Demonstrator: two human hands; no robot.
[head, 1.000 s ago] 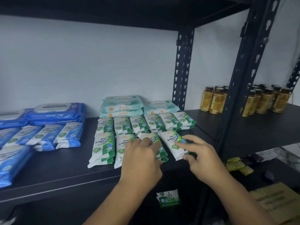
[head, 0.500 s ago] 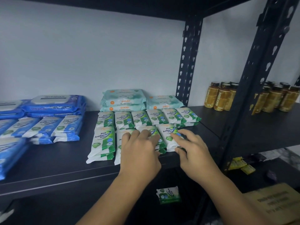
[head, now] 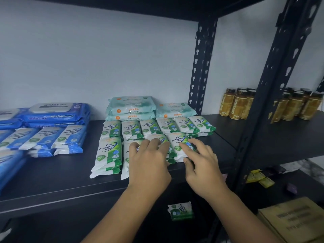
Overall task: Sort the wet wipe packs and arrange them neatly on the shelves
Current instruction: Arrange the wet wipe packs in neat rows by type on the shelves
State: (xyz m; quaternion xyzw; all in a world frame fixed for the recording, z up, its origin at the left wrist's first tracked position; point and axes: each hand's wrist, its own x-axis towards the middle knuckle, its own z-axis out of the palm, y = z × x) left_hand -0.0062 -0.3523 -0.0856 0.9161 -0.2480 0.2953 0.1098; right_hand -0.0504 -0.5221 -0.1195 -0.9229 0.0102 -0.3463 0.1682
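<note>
Well to the left of both hands, big blue packs (head: 54, 114) lie stacked at the wall, with small blue-and-white packs (head: 70, 139) in front of them on the shelf (head: 52, 183). Just left of the left hand, a stack of green wipe packs (head: 109, 155) starts the front row. The left hand (head: 149, 163) lies flat, fingers straight and close together, pressing on the two middle stacks of that row. Beyond its fingertips runs the back row of green packs (head: 157, 127), and behind that lie pale green large packs (head: 131, 107) against the wall. The right hand (head: 201, 165) pinches the rightmost front pack (head: 177, 142), fingers spread on top and thumb bent against its near end; this pack touches its left neighbour. A black post (head: 201, 67) stands beyond the right hand. Further right, brown bottles (head: 236, 104) crowd the next shelf. Below the hands, a lone green pack (head: 180, 210) lies on the lower level, with yellow sachets (head: 259, 178) and a cardboard box (head: 294, 218) to its right.
</note>
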